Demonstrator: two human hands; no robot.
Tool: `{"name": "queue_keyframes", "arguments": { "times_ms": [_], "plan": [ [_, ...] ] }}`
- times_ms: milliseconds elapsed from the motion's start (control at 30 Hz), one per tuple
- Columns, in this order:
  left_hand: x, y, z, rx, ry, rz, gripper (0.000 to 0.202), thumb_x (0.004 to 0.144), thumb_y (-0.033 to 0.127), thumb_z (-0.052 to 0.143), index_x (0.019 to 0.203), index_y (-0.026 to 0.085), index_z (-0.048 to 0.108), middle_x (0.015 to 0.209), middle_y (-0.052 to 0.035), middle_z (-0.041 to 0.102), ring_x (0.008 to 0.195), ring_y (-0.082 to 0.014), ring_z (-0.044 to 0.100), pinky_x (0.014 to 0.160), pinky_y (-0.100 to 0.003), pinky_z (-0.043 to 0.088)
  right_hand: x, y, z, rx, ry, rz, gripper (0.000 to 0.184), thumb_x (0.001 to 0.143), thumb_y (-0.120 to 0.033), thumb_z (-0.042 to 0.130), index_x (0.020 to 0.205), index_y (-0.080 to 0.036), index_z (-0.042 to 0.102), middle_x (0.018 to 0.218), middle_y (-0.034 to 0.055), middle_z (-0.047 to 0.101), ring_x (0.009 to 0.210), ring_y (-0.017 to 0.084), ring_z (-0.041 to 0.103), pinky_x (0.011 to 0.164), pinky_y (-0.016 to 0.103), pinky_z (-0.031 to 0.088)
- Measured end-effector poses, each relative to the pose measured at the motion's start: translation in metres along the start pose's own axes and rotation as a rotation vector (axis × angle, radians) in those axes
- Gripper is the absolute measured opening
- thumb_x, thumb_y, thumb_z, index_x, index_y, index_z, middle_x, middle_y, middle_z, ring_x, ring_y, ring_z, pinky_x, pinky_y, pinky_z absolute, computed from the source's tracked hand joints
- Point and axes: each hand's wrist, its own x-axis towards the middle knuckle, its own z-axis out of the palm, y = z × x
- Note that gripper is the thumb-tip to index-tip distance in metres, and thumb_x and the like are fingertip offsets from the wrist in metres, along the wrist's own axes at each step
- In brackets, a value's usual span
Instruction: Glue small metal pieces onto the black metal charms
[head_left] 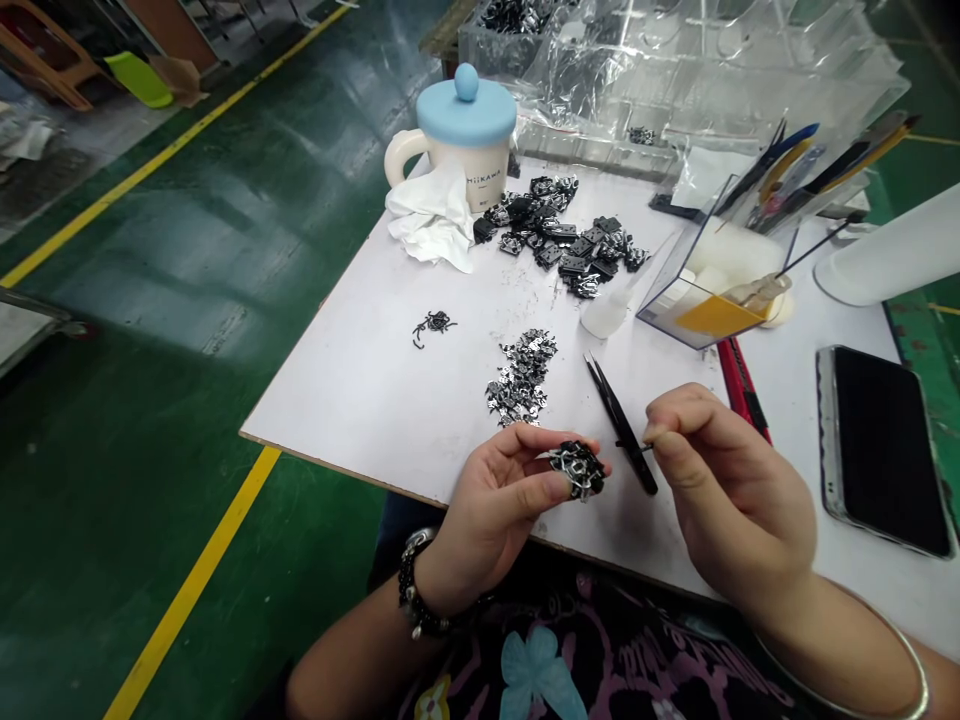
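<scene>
My left hand (510,490) holds a small black-and-silver mechanical part (577,470) between thumb and fingers, over the table's front edge. To its right, my right hand (720,480) pinches a tiny dark piece (634,446) between thumb and forefinger; its kind is too small to make out. Black tweezers (619,420) lie on the white table between the hands, points facing away. A pile of small shiny metal pieces (521,378) lies beyond my left hand. Farther left is a little heap of thin black pieces (435,323).
Many black-and-silver parts (570,235) lie at the back, beside a lidded mug (465,130) and crumpled tissue (433,217). On the right are a white-tipped squeeze bottle (606,313), a clear tool holder (705,290), a red cutter (742,390) and a phone (885,445).
</scene>
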Motion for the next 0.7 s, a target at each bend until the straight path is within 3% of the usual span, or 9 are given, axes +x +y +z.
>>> {"name": "queue_keyframes", "arguments": {
  "times_ms": [367, 500, 600, 700],
  "plan": [
    [0.000, 0.001, -0.003, 0.005, -0.036, -0.011, 0.022, 0.072, 0.016, 0.077, 0.092, 0.014, 0.067, 0.098, -0.0071, 0.072, 0.086, -0.0167, 0.068, 0.080, -0.023, 0.053, 0.002, 0.004, 0.004, -0.057, -0.022, 0.027, 0.013, 0.094, -0.021, 0.047, 0.082, -0.021, 0.051, 0.075, 0.0006, 0.045, 0.066, 0.014, 0.045, 0.057, 0.032, 0.035],
    [-0.005, 0.001, -0.009, -0.043, -0.221, -0.009, 0.022, 0.073, 0.018, 0.078, 0.092, 0.016, 0.067, 0.098, -0.0067, 0.070, 0.086, -0.0184, 0.069, 0.078, -0.026, 0.054, 0.007, 0.014, 0.004, -0.248, -0.051, -0.024, 0.013, 0.094, -0.023, 0.046, 0.081, -0.021, 0.051, 0.074, 0.0011, 0.049, 0.070, 0.016, 0.047, 0.063, 0.033, 0.036],
    [-0.017, 0.015, -0.007, -0.107, -0.343, 0.012, 0.021, 0.072, 0.017, 0.078, 0.090, 0.021, 0.067, 0.096, -0.0039, 0.069, 0.083, -0.0176, 0.070, 0.074, -0.025, 0.055, 0.011, 0.021, 0.008, -0.420, -0.164, -0.082, 0.012, 0.094, -0.024, 0.045, 0.083, -0.021, 0.050, 0.077, 0.0019, 0.051, 0.073, 0.018, 0.048, 0.067, 0.035, 0.035],
    [-0.042, 0.042, -0.007, -0.004, -0.206, 0.135, 0.008, 0.078, 0.034, 0.071, 0.080, 0.028, 0.066, 0.078, -0.0002, 0.068, 0.072, -0.0189, 0.070, 0.066, -0.028, 0.056, 0.014, 0.019, 0.016, -0.548, -0.285, -0.140, 0.011, 0.094, -0.023, 0.042, 0.085, -0.021, 0.049, 0.080, 0.0021, 0.052, 0.075, 0.019, 0.049, 0.070, 0.037, 0.033]
  ]
}}
